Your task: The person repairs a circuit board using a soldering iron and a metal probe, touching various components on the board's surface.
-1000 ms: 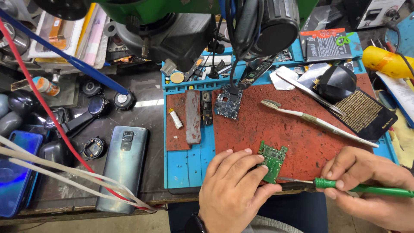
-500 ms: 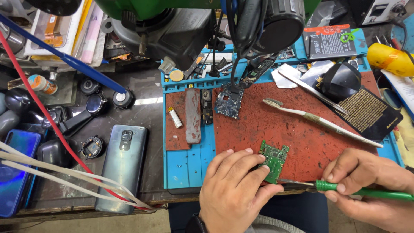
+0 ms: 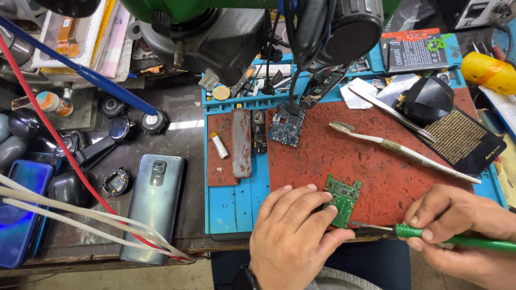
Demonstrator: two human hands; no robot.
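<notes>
My left hand point(image 3: 293, 236) pinches a small green circuit board point(image 3: 344, 198) at the near edge of the red-brown work mat point(image 3: 365, 161). My right hand point(image 3: 462, 231) grips a green-handled screwdriver point(image 3: 457, 239), and its metal tip lies against the lower edge of the board. A white toothbrush point(image 3: 398, 147) lies slanted across the mat behind the hands. Farther back on the mat rests a blue circuit board point(image 3: 286, 129).
A grey-green phone point(image 3: 153, 201) lies face down left of the blue mat frame point(image 3: 231, 204), with a blue phone point(image 3: 19, 215) at the far left. Red and white cables point(image 3: 80, 225) cross the bench. Microscope housings point(image 3: 236, 32) overhang the back. A black dome point(image 3: 427, 99) and yellow object point(image 3: 492, 72) sit right.
The view has shifted slightly. Both hands stay at the green board; the screwdriver tip has stayed against the board's lower edge.
</notes>
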